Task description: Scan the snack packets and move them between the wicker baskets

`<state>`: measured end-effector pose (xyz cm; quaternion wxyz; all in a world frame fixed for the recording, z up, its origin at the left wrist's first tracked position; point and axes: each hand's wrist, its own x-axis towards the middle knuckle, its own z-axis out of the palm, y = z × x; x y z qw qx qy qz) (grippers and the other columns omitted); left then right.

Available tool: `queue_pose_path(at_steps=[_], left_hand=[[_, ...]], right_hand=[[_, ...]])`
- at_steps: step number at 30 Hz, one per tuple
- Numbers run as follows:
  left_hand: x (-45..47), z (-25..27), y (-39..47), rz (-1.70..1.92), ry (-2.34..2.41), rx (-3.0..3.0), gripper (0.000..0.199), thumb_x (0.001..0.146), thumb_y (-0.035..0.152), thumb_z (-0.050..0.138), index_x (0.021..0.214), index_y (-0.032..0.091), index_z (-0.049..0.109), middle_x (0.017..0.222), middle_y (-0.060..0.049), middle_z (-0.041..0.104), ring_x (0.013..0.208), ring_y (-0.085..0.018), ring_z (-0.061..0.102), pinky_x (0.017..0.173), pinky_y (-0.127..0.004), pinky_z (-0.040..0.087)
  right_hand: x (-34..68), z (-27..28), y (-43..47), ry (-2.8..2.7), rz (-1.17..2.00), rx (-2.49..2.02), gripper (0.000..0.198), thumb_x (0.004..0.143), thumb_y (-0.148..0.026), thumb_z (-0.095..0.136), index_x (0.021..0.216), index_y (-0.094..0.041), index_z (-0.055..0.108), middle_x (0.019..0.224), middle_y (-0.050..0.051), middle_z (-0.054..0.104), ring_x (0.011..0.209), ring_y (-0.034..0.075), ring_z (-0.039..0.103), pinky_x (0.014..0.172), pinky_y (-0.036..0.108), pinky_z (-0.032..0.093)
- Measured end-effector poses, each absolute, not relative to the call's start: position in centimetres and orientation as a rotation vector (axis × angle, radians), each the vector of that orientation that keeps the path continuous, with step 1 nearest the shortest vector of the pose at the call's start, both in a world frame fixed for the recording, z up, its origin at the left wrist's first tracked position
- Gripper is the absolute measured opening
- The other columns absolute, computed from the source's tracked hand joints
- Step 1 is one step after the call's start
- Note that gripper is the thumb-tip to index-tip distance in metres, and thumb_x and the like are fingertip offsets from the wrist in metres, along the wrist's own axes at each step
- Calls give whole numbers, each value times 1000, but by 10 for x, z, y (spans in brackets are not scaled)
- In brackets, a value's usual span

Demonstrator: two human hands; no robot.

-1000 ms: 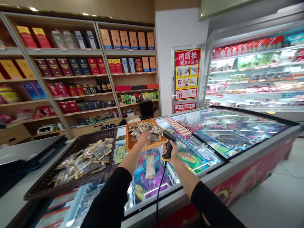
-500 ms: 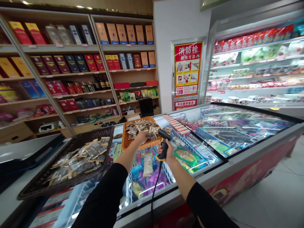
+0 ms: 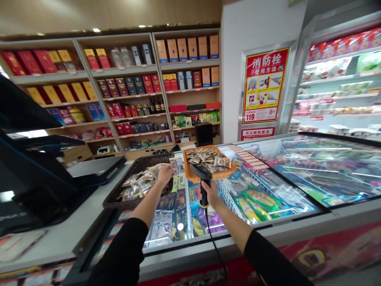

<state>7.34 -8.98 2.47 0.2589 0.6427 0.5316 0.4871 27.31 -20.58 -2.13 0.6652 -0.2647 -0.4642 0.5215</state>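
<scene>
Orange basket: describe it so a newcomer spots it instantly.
Find the long glass-topped freezer in front of the person. On its glass, just beyond the black scanner in the right hand, sits a shallow wicker basket heaped with small packets. Its light orange weave sets it apart from the dark brown basket on its left.

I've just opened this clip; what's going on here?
A person in black sleeves reaches over a glass-topped chest freezer. The right-hand grip is closed around a black-and-yellow handheld scanner, its head in front of an orange woven basket heaped with small packets. The left-hand grip is at the right side of a dark brown woven basket, also holding packets; it seems to have a small clear packet, though blur leaves that uncertain.
</scene>
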Motion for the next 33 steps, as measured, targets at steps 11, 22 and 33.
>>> queue_pose_path(at_steps=[11,22,33], left_hand=[[73,7,-83,1346,1248,1499,18,75,30,61,87,16,60,61,2,62,52,-12,54,52,-23,44],[73,5,-83,1337,1205,1489,24,70,34,66,85,17,59,71,0,67,62,-15,60,58,-24,46],[75,10,-89,1406,1339,1593,29,76,27,62,102,15,62,71,-3,68,70,-18,65,68,-29,50]], right_hand=[[241,-40,-214,-1133,1246,-762,35,75,-51,63,83,-18,53,50,-7,51,32,8,42,31,20,32],[243,-41,-217,-1134,1177,-834,35,76,-52,61,77,-20,48,50,-7,50,33,8,43,32,20,32],[245,-48,-213,-1052,1218,-789,40,74,-55,64,83,-18,51,51,-6,52,33,8,44,31,20,34]])
